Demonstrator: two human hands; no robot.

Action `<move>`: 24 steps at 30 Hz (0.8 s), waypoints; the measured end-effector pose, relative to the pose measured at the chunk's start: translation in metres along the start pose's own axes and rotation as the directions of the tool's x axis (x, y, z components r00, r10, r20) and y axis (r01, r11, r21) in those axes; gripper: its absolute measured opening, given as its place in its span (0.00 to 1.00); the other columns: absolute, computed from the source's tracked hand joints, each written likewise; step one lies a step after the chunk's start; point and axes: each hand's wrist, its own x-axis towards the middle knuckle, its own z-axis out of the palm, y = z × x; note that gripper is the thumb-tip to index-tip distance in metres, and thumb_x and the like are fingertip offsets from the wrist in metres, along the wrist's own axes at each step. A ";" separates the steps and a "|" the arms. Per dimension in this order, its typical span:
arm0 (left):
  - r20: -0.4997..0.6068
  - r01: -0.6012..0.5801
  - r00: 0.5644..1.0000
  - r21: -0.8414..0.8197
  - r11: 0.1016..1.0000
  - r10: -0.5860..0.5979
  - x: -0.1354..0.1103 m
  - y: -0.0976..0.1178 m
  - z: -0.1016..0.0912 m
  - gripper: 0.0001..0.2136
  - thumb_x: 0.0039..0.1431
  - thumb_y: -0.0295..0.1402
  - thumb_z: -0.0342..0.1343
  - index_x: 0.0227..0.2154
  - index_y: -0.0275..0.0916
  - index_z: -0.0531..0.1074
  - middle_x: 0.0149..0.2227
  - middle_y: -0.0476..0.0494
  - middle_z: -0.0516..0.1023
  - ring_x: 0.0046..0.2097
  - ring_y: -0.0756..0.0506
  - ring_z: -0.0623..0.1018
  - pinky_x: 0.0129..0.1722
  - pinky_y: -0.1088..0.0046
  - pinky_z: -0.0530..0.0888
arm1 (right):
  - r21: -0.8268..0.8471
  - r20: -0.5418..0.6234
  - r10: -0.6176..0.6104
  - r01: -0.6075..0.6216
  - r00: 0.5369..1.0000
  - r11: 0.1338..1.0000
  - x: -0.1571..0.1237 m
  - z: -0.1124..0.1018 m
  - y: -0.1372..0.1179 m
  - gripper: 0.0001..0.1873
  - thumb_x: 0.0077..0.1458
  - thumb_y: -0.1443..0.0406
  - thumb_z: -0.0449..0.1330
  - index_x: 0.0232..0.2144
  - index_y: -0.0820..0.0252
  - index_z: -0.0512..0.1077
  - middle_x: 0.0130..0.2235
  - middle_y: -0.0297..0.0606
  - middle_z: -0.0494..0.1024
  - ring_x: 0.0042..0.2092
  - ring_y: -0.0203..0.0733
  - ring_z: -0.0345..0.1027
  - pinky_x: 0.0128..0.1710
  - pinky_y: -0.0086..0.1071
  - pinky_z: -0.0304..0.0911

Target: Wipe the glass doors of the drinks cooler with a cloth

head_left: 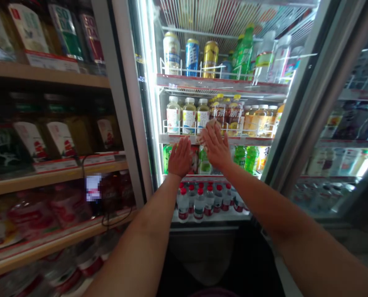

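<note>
My left hand (180,157) is stretched out flat with its fingers up, in front of the drinks fridge. It appears to rest on the glass door (146,103), and I see nothing in it. Beside it and slightly higher, my right hand (217,146) presses a pale crumpled cloth (203,137) under its fingers, most of it covered by the hand. Behind the hands, bottled teas (189,115) line the middle shelf, and green bottles (240,156) show on the shelf below.
Small red-capped water bottles (199,204) fill the fridge's bottom. Cans (192,57) and tall bottles stand on the upper shelf. At left, a wooden rack (56,175) holds several drinks, with a dark cable (106,216) hanging from it. A metal door frame (323,95) runs along the right.
</note>
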 end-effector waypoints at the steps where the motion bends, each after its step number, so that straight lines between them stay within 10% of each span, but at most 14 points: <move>1: -0.010 -0.006 1.000 0.000 1.000 0.006 0.000 0.000 0.000 0.27 0.70 0.34 0.42 0.68 0.29 0.55 0.70 0.32 0.56 0.73 0.41 0.50 0.72 0.57 0.47 | 0.008 0.020 -0.045 0.045 0.999 0.999 -0.013 0.002 0.000 0.40 0.63 0.69 0.48 0.73 0.52 0.38 0.74 0.37 0.47 0.75 0.46 0.31 0.73 0.54 0.26; 4: -0.020 -0.008 1.000 -0.011 1.000 0.007 0.000 0.000 0.001 0.27 0.70 0.34 0.42 0.69 0.30 0.54 0.70 0.32 0.56 0.73 0.41 0.50 0.72 0.57 0.48 | 0.036 0.052 -0.129 0.127 0.990 0.991 -0.031 0.005 0.004 0.40 0.63 0.70 0.48 0.73 0.48 0.38 0.73 0.34 0.51 0.74 0.44 0.35 0.73 0.53 0.24; 11: -0.014 0.003 1.000 -0.006 1.000 -0.004 0.000 -0.001 0.002 0.27 0.70 0.33 0.42 0.69 0.29 0.54 0.70 0.32 0.55 0.73 0.41 0.48 0.72 0.57 0.48 | 0.080 -0.107 0.088 -0.079 0.990 0.994 -0.014 0.005 0.002 0.38 0.66 0.66 0.47 0.73 0.52 0.37 0.74 0.38 0.47 0.75 0.49 0.33 0.72 0.56 0.24; 14: -0.041 -0.023 0.999 0.038 0.999 0.024 -0.001 -0.001 0.002 0.27 0.70 0.33 0.42 0.68 0.28 0.54 0.70 0.32 0.55 0.73 0.41 0.47 0.72 0.58 0.47 | 0.057 -0.002 -0.080 0.081 0.997 0.995 -0.053 0.010 0.000 0.38 0.65 0.70 0.47 0.73 0.53 0.38 0.72 0.39 0.51 0.74 0.46 0.33 0.73 0.53 0.24; 18: -0.040 -0.037 0.998 0.034 0.999 0.039 -0.001 -0.001 0.002 0.27 0.70 0.33 0.43 0.69 0.28 0.53 0.70 0.32 0.54 0.73 0.41 0.46 0.72 0.56 0.48 | 0.093 0.131 -0.427 0.418 0.895 0.904 -0.098 0.015 0.008 0.38 0.62 0.73 0.50 0.72 0.56 0.45 0.71 0.37 0.57 0.74 0.42 0.37 0.73 0.47 0.25; 24: -0.001 0.001 1.000 -0.024 1.000 -0.001 -0.001 -0.001 0.000 0.28 0.70 0.33 0.42 0.70 0.30 0.50 0.70 0.33 0.53 0.73 0.40 0.47 0.72 0.53 0.49 | 0.177 0.226 -0.500 0.470 0.836 0.865 -0.111 0.020 0.001 0.39 0.57 0.74 0.53 0.70 0.57 0.53 0.71 0.37 0.55 0.73 0.44 0.41 0.72 0.46 0.39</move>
